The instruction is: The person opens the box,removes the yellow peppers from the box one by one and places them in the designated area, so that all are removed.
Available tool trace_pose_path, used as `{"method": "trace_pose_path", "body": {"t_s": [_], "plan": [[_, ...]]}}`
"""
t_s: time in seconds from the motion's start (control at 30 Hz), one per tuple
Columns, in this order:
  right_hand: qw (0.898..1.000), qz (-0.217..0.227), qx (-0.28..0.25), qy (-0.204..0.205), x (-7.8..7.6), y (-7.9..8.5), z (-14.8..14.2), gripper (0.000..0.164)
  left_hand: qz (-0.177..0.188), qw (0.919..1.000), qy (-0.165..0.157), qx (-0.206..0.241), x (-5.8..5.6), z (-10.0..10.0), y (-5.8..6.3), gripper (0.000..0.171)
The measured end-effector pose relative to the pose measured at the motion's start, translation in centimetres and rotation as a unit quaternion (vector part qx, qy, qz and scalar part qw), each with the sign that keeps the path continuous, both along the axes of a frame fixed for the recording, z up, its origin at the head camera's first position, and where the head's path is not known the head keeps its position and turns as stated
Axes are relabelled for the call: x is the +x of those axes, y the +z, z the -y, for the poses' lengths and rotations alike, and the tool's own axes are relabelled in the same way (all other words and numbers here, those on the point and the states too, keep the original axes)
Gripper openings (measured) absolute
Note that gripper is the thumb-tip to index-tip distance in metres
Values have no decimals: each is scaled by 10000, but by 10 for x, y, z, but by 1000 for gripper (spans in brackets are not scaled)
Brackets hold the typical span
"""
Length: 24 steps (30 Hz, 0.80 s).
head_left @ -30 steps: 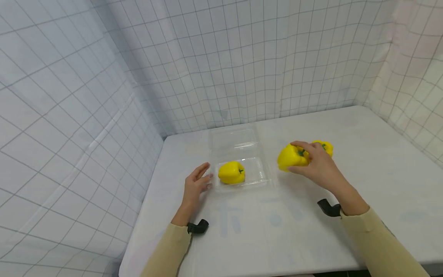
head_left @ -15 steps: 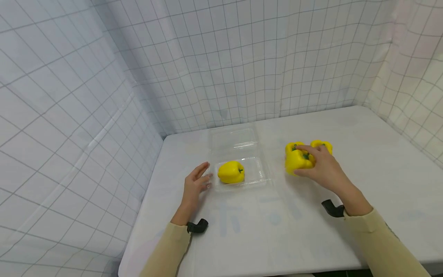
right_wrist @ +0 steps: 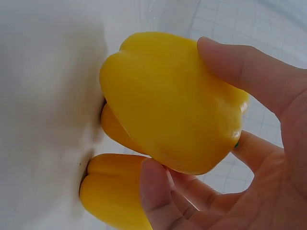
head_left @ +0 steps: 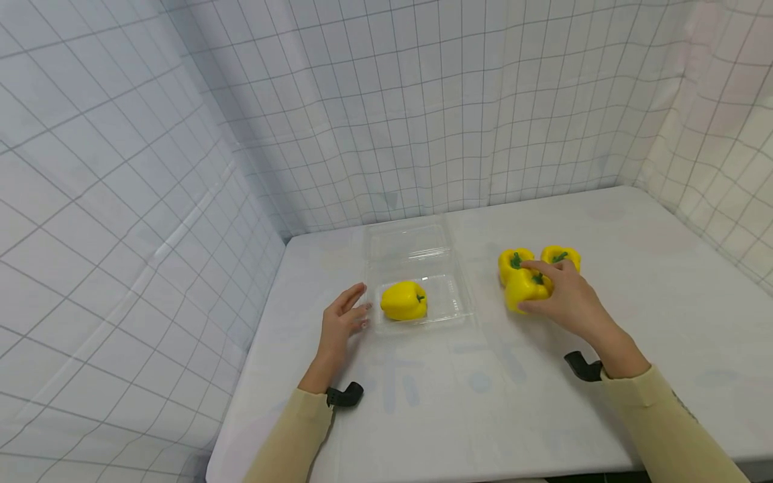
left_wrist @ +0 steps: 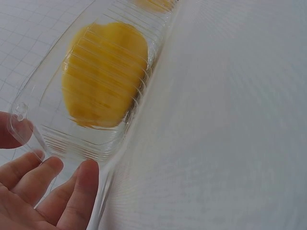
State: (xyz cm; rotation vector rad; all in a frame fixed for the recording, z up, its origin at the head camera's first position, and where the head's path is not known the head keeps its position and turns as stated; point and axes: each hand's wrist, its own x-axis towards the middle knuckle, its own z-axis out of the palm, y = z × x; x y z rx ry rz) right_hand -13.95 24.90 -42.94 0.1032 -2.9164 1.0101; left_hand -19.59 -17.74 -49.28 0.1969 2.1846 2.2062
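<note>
My right hand (head_left: 568, 300) pinches a yellow bell pepper (head_left: 524, 291) between thumb and fingers. In the right wrist view the held bell pepper (right_wrist: 168, 100) fills the middle, overlapping another behind it. Just behind it in the head view stands a second bell pepper (head_left: 506, 265), with a third bell pepper (head_left: 552, 253) to its right, partly covered by the hand. My left hand (head_left: 343, 322) has its relaxed fingers at the left end of a clear plastic clamshell container (head_left: 448, 302). One bell pepper (head_left: 403, 300) lies on its side in the container's left half, stem pointing right.
The container's clear lid (head_left: 406, 240) lies folded back behind its base. A white cloth covers the table (head_left: 435, 416). White grid-patterned curtains (head_left: 423, 121) hang behind the table and on both sides.
My right hand has moved rightward and slightly toward me with the bell pepper in its grip, uncovering the one behind it. My left hand and the container stay in place.
</note>
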Motion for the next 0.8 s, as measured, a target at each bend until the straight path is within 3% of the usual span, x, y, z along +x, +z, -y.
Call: {"method": "trace_pose_path", "body": {"t_s": [0.27, 0.53, 0.8], "plan": [[9999, 33, 155, 62, -1, -4, -1, 80, 1, 10000, 13, -4, 0, 0, 0, 50], [9985, -253, 474, 99, 0, -7, -1, 79, 90, 9999, -10, 88, 1, -1, 3, 49], [9984, -285, 469, 154, 2, -6, -1, 81, 102, 9999, -60, 67, 2, 0, 5, 50]]}}
